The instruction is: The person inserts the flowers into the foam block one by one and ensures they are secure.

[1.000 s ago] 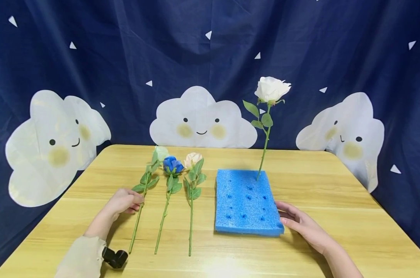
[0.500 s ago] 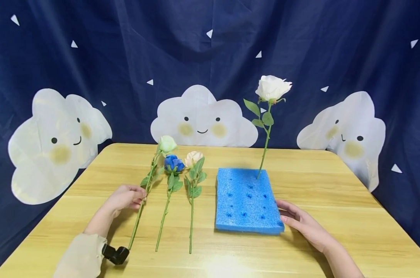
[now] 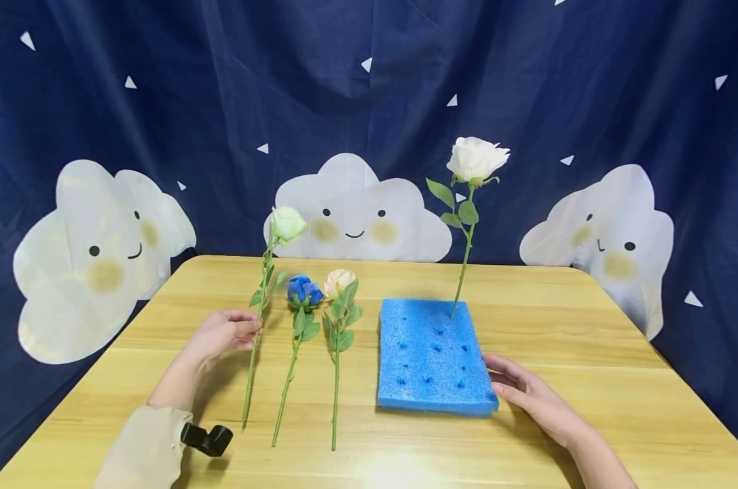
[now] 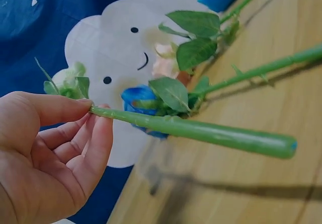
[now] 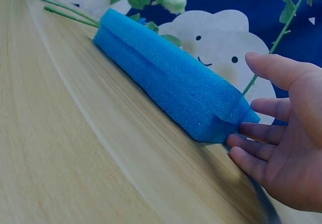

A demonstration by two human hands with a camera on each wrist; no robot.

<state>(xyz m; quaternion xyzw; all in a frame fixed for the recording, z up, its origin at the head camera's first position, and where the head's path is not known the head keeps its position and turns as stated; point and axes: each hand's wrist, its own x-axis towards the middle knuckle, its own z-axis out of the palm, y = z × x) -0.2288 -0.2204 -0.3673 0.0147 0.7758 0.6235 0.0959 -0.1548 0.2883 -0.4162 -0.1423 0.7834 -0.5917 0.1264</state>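
Note:
My left hand (image 3: 225, 334) pinches the stem of a pale green rose (image 3: 288, 224) between thumb and fingers. That rose is lifted off the table, its bloom up and its stem end (image 4: 266, 142) free. To its right lie a blue rose (image 3: 304, 291) and a cream-pink rose (image 3: 339, 280), stems toward me. A blue foam block (image 3: 432, 360) with several holes lies right of them. One white rose (image 3: 477, 159) stands upright in its far right part. At the block's right side rests my right hand (image 3: 536, 401), its relaxed fingertips (image 5: 246, 129) against the edge.
All this is on a wooden table (image 3: 588, 326). Behind it hangs a dark blue curtain (image 3: 344, 88) with white clouds and triangles. A black device (image 3: 206, 440) is strapped at my left wrist.
The pale green rose has come up off the table in my left hand, its bloom rising and its stem end shifting right. My right hand and the foam block have stayed put.

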